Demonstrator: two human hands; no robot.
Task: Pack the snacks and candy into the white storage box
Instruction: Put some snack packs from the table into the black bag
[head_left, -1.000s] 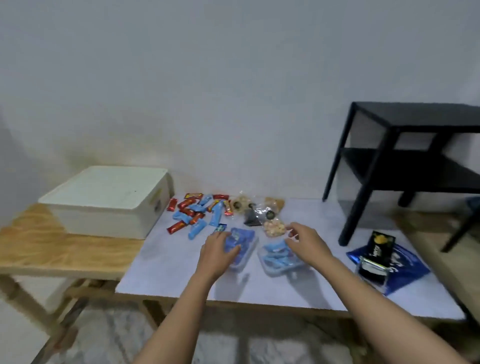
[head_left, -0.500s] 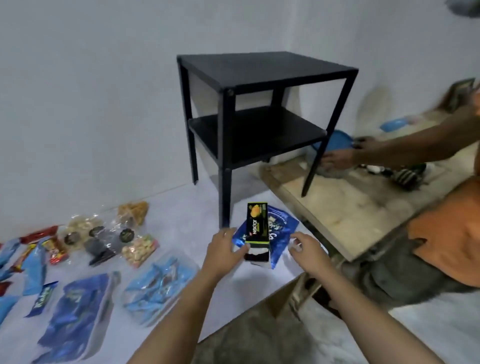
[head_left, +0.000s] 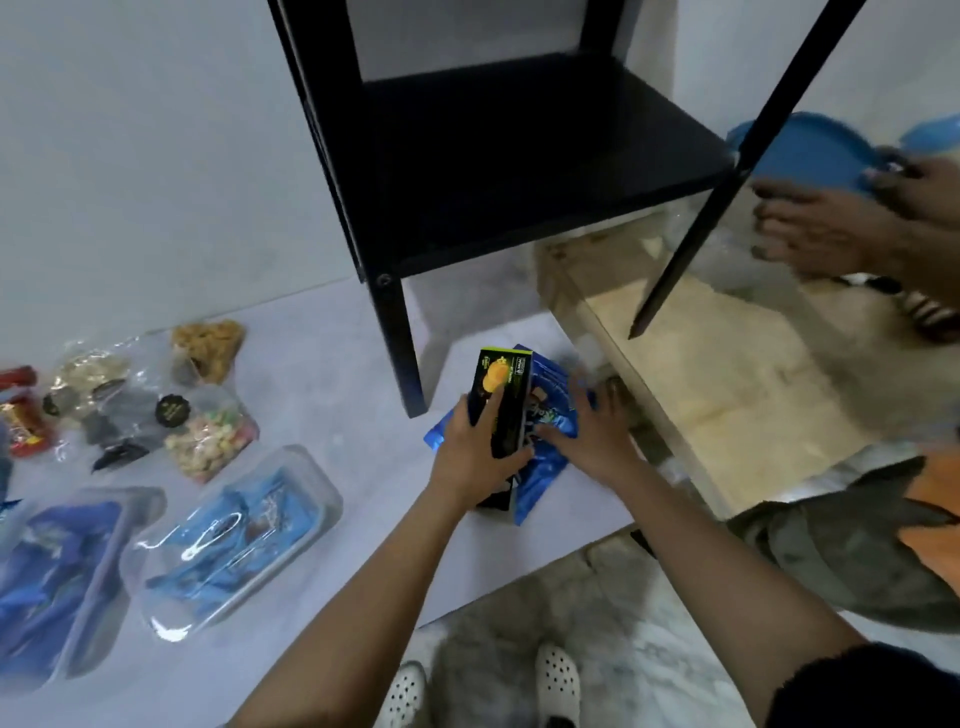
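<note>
DESK: What are the hands doing at the table's corner?

FIELD: The left hand (head_left: 475, 462) curls its fingers round a black carton (head_left: 511, 395) with a yellow fruit printed on it, holding it on end over a blue packet (head_left: 543, 480). Whether the carton's foot touches the packet is hidden by the hand. The right hand (head_left: 597, 436) lies spread and flat on the packet, fingers straight, gripping nothing. It reads as a steadying press, so the slippery packet does not slide as the carton comes off it.

DESK: And the white storage box?

FIELD: Out of frame. Carton and packet sit at the near right corner of the white tabletop (head_left: 322, 353), not yet packed. I judge the job barely begun, given what lies to the left: a clear tray (head_left: 228, 530) of blue-wrapped sweets, a second tray (head_left: 62, 571) beside it, bags of nuts (head_left: 210, 441) behind them, and red candies (head_left: 23, 426) at the picture's left edge.

DESK: Anything in the way?

FIELD: A black side table (head_left: 519, 156) stands on the tabletop, one leg planted just beside the packet's left corner. A carton swung left toward the other snacks must clear that leg. To the right, a second person's hands (head_left: 821, 228) blur above a wooden bench (head_left: 727, 374) near a blue dish (head_left: 800, 150), well apart from the carton. The packet lies near the tabletop's right edge, so a careless tug could send it over.
</note>
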